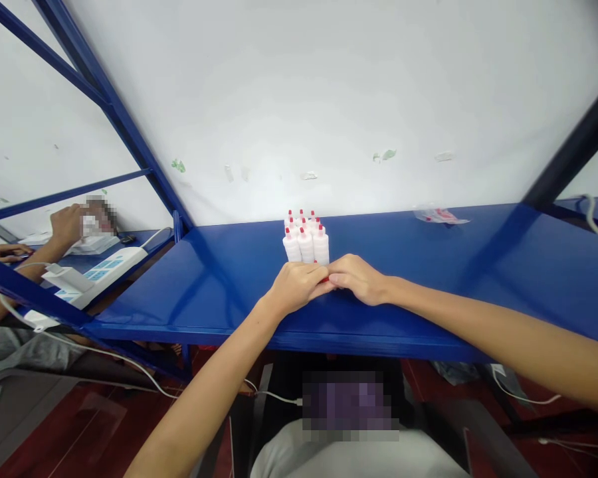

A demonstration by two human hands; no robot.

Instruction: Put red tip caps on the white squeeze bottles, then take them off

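Observation:
White squeeze bottles with pointed red caps (pixel 305 245) stand upright in close rows on the blue shelf. Just in front of them, my left hand (pixel 301 284) and my right hand (pixel 356 279) meet, fingers closed together. A small red piece (pixel 325 279), the same colour as the caps, shows between the fingertips of both hands. The rest of it is covered by my fingers, so I cannot tell whether it is a loose cap or part of a bottle.
A clear plastic bag with red pieces (pixel 441 216) lies at the back right of the shelf (pixel 229 279). To the left, beyond the blue frame (pixel 124 133), are a white power strip (pixel 99 272) and another person's arm (pixel 54 242). A white wall (pixel 329 99) rises behind.

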